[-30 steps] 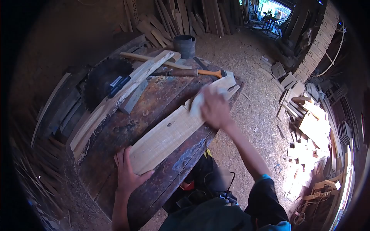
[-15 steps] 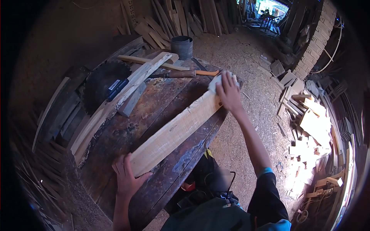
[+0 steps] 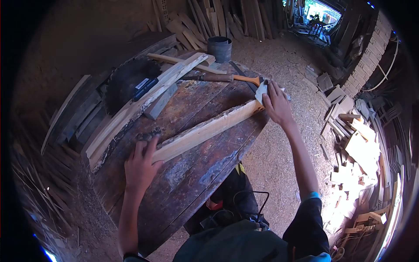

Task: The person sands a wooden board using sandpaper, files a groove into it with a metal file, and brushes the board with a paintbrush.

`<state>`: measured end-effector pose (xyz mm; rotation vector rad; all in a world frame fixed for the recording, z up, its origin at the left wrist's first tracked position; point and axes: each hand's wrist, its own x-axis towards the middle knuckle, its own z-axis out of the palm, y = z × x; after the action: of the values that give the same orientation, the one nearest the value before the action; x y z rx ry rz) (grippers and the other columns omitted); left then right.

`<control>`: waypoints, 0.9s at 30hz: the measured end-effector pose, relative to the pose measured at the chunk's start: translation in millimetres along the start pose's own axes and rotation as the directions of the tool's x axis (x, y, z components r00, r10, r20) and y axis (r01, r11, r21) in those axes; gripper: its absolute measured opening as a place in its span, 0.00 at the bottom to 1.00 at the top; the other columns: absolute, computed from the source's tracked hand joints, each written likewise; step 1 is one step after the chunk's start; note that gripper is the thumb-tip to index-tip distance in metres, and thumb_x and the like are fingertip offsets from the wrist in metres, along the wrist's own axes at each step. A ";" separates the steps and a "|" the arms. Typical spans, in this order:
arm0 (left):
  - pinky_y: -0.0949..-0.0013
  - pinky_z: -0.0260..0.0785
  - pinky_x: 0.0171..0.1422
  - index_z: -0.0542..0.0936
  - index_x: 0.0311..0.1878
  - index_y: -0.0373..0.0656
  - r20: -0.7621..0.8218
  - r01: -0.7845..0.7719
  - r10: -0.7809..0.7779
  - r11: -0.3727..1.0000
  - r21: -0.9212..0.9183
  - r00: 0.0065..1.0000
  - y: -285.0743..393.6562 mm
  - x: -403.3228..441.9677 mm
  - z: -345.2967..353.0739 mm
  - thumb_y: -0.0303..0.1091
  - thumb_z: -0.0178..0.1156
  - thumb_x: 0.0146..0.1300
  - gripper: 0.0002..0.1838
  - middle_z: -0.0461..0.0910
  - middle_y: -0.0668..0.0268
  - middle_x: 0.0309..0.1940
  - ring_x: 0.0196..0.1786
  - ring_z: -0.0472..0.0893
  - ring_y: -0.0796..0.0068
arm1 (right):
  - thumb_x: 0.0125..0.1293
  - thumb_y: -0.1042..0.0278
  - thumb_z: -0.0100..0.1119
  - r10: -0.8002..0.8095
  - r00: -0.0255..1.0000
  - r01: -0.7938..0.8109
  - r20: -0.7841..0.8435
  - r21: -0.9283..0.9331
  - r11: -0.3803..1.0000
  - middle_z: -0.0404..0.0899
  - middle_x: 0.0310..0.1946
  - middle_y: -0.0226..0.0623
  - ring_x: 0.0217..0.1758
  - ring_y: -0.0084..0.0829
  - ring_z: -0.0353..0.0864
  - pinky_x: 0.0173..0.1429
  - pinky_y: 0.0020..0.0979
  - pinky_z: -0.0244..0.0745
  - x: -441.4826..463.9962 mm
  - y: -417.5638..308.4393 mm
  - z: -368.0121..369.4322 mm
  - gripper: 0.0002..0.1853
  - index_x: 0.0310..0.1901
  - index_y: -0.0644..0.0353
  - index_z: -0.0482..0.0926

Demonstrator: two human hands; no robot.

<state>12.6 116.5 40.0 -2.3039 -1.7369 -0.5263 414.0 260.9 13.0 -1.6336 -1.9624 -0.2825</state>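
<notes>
A long wooden board [image 3: 205, 133] lies slantwise over the worn workbench [image 3: 187, 207], a narrow face and a rough dark edge showing. My left hand [image 3: 142, 168] grips its near left end, thumb on the near side and fingers on the far side. At the far right end my right hand [image 3: 278, 105] is closed on a pale, crumpled sheet [image 3: 261, 91], which rests against the board's end. Whether this is sandpaper or cloth I cannot tell. Just beyond lies a tool with a brown and orange handle [image 3: 227, 77].
A large circular saw blade [image 3: 126, 85] stands at the bench's left, near a rough-edged timber [image 3: 148, 98] and a short grey block [image 3: 160, 101]. A dark metal can [image 3: 219, 49] is at the far end. Offcuts [image 3: 353, 153] are heaped on the right on the sawdust-strewn floor [image 3: 279, 161].
The board has been tipped from its broad face, so a narrower side now shows. My left hand has shifted its hold at the near end. The whole view has swung slightly.
</notes>
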 end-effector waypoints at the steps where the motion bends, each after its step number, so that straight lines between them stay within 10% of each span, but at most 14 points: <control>1: 0.63 0.72 0.37 0.72 0.54 0.50 0.010 -0.043 0.043 0.999 0.010 0.999 -0.8 0.0 -0.5 0.39 0.70 0.45 0.29 0.68 0.66 0.38 0.38 0.76 0.66 | 0.68 0.53 0.37 0.007 1.000 -0.006 -0.013 0.011 1.000 0.59 0.64 0.52 0.68 0.45 0.59 0.70 0.42 0.51 -3.8 0.4 -0.3 0.30 0.63 0.68 0.59; 9: 0.63 0.73 0.45 0.79 0.45 0.43 -0.206 -0.334 0.299 0.929 -0.158 0.932 5.9 -16.3 3.7 0.41 0.68 0.49 0.21 0.75 0.63 0.46 0.44 0.78 0.61 | 0.68 0.51 0.38 0.045 0.999 -0.046 0.012 0.061 0.997 0.58 0.66 0.49 0.69 0.43 0.57 0.70 0.42 0.51 -46.5 2.2 -22.9 0.30 0.64 0.65 0.58; 12: 0.59 0.71 0.52 0.79 0.46 0.41 -0.068 -0.196 0.184 0.903 -0.384 0.981 7.2 -36.4 20.7 0.42 0.67 0.50 0.22 0.76 0.61 0.50 0.51 0.77 0.59 | 0.68 0.51 0.38 0.078 0.996 -0.080 0.053 0.043 0.996 0.57 0.66 0.48 0.70 0.43 0.56 0.70 0.43 0.49 -60.1 2.9 -25.7 0.30 0.65 0.66 0.57; 21: 0.57 0.68 0.55 0.79 0.45 0.43 -0.101 -0.338 0.328 0.936 -0.101 0.939 11.8 -40.0 24.1 0.41 0.64 0.54 0.18 0.76 0.62 0.47 0.53 0.75 0.60 | 0.68 0.44 0.31 0.105 0.976 -0.086 0.193 -0.104 0.991 0.52 0.69 0.50 0.72 0.42 0.51 0.72 0.46 0.46 -78.5 2.4 -9.8 0.36 0.66 0.69 0.54; 27: 0.56 0.64 0.57 0.77 0.49 0.42 0.007 -0.243 0.261 0.908 -0.341 0.965 34.0 9.4 10.5 0.39 0.60 0.57 0.18 0.72 0.61 0.52 0.55 0.71 0.56 | 0.67 0.41 0.29 0.091 0.946 -0.053 0.310 -0.128 0.990 0.52 0.69 0.49 0.72 0.42 0.52 0.72 0.47 0.46 -57.6 10.9 4.3 0.37 0.65 0.68 0.57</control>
<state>49.0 119.0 35.8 -2.7490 -1.4253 -0.7691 428.8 217.6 -23.9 -1.9222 -2.1463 -0.1148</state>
